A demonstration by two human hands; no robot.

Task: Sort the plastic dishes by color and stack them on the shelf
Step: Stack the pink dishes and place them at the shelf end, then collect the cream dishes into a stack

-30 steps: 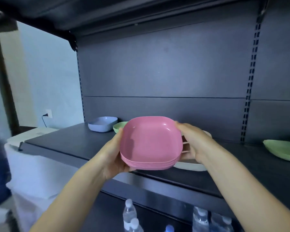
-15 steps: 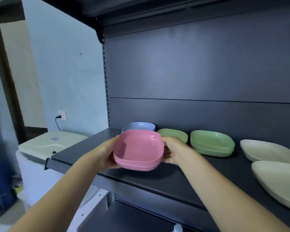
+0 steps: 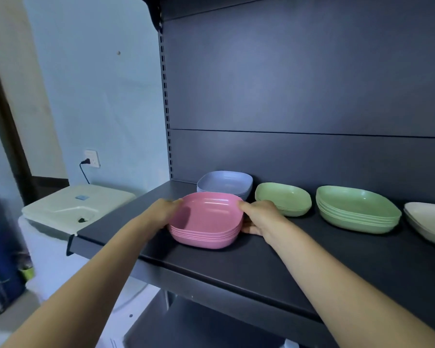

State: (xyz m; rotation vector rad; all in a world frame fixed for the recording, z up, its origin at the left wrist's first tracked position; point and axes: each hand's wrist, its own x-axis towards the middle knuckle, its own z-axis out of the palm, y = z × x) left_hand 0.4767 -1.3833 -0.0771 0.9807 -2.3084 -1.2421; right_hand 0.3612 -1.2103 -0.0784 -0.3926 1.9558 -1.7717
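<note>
Pink dish stack (image 3: pixel 206 222) appears seated on the shelf (image 3: pixel 286 259), near left. Left hand (image 3: pixel 161 212) and right hand (image 3: pixel 259 217) grip its opposite rims, fingers curled. Blue stack (image 3: pixel 225 182), green stacks (image 3: pixel 357 209) and cream dishes (image 3: pixel 427 219) stand sorted. Judged remaining: release.

The light is soft, cool and fairly dim, giving a bluish cast to the wall (image 3: pixel 98 96) and the dark back panel (image 3: pixel 299 71); a pale, hazy bloom lies across the panel's upper middle, so the light seems to come from in front and above; thin white glints run along the far inner rim of the pink stack (image 3: pixel 206 222); the left hand (image 3: pixel 161 212) throws a dark patch into the top dish; diffuse shadows pool on the shelf (image 3: pixel 261 267) under the pink stack and the large green stack (image 3: pixel 357 209); the slotted upright (image 3: pixel 165 109) leans and bows from wide-angle distortion; the forearms look stretched and smeared toward the lower corners; the far left edge is blurred.
</note>
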